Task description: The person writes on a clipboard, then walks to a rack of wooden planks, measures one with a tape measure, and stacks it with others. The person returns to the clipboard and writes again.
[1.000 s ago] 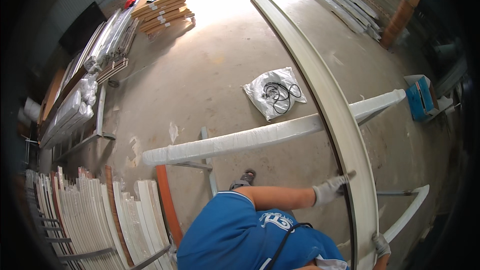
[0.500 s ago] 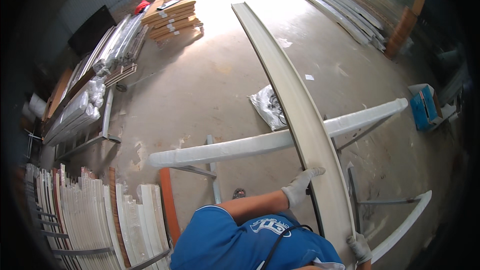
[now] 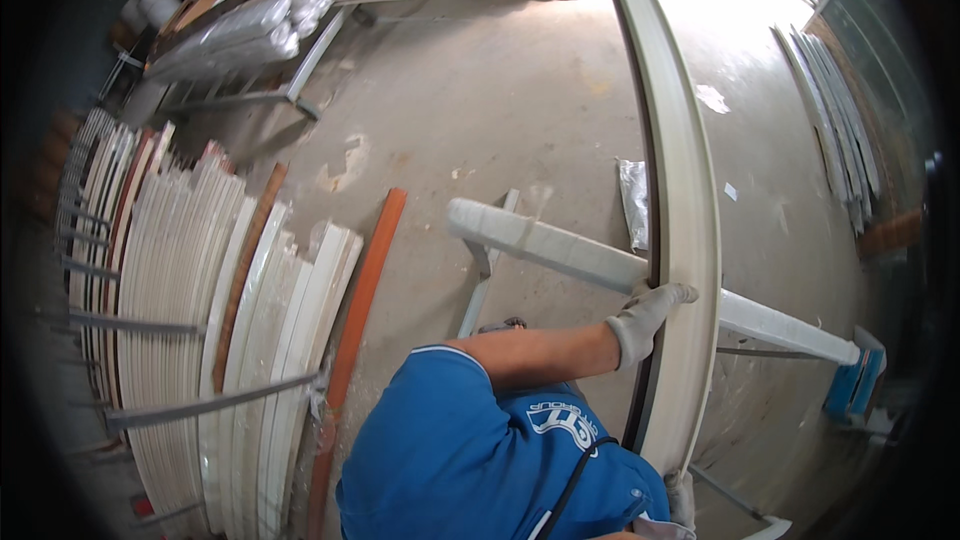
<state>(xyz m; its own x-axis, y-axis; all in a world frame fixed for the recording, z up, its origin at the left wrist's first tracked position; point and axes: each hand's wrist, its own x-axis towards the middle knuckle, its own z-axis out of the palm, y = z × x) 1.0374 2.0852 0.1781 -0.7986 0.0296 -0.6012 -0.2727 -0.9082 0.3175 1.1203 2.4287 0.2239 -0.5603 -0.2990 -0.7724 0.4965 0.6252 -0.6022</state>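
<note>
A long cream channel-shaped profile (image 3: 686,190) with a dark left edge runs from my body away toward the bright opening. It passes over a white-wrapped trestle bar (image 3: 560,245); whether it touches the bar I cannot tell. My left hand (image 3: 645,323), in a grey-white work glove, is closed round the profile's left edge, thumb side on its inner face. Lower down, close to my body, my gloved right hand (image 3: 681,500) grips the right edge near the near end. Part of that hand is hidden by the profile and my blue shirt.
To the left stands a rack of upright cream strips (image 3: 170,270) with grey metal arms (image 3: 220,402). An orange-brown strip (image 3: 362,315) leans beside it. Wrapped profiles (image 3: 235,45) lie on a stand at far left. A blue box (image 3: 853,380) is at right, beside the bar's end.
My view has swung leftward, bringing the strip rack further in. The profile now points more straight ahead, its far end beyond the upper edge. Both hands keep hold of it.
</note>
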